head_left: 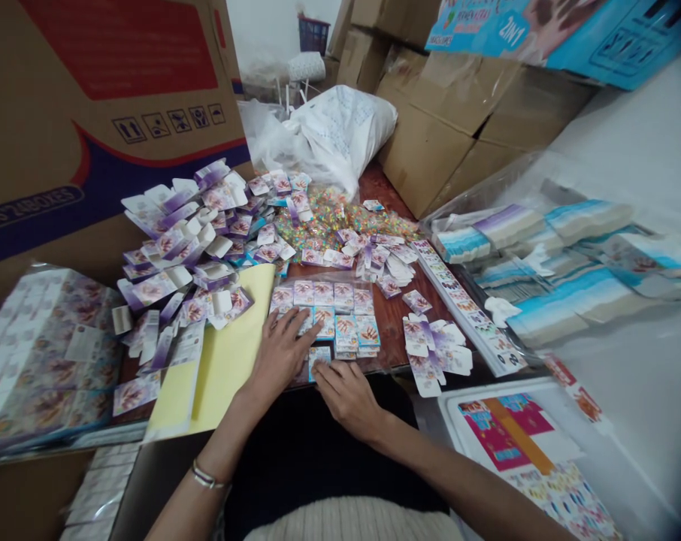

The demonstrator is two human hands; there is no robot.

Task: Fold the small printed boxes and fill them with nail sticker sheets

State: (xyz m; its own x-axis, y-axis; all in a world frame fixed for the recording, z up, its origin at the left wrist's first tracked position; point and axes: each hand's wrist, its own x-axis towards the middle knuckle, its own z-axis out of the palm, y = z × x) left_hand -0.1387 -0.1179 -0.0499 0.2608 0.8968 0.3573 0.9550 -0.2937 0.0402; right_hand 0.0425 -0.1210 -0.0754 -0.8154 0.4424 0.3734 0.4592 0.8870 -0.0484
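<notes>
Small printed boxes, some with purple edges and some with blue edges, lie in rows at the table's near edge. My left hand rests over the left end of the rows, its fingers spread flat on the boxes. My right hand has its fingers bent together on one blue-edged box that sits in front of the rows. The thumb of that hand is partly hidden. Under my left forearm is a yellow sheet.
A heap of opened small cartons covers the left, beside a wrapped stack of boxes. Colourful beads in plastic lie behind. Flattened cartons, a sticker strip and card bundles are at right. Large cardboard boxes stand behind.
</notes>
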